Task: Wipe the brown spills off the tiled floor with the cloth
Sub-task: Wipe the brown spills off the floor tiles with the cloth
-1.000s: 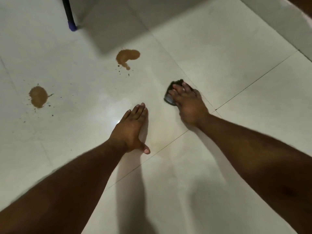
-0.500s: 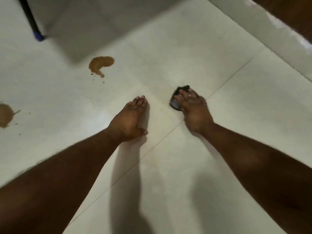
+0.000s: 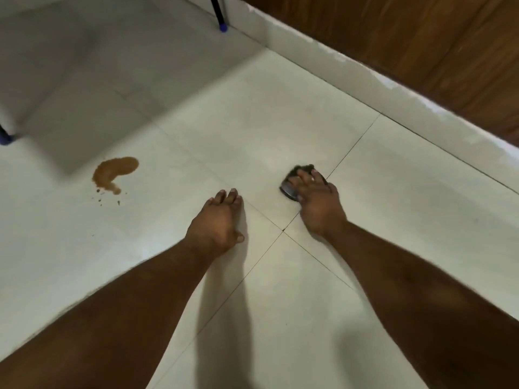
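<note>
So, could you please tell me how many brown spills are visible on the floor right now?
1. The curved brown liquid spill lies on the pale tiled floor, far left of the dark cloth under the right hand. Others may lie outside the view.

Open tiled floor [image 3: 252, 122] betw. right hand [image 3: 318, 203] w/ cloth [image 3: 290, 189] and brown spill [image 3: 115, 171] at 9–10 o'clock; only the left hand [image 3: 217, 220], flat on floor, lies in that lane. Wall skirting [image 3: 393, 105] closes 1–3 o'clock. Black legs w/ blue tips at 12 [image 3: 220, 18] and far 9 [image 3: 5, 137].
</note>
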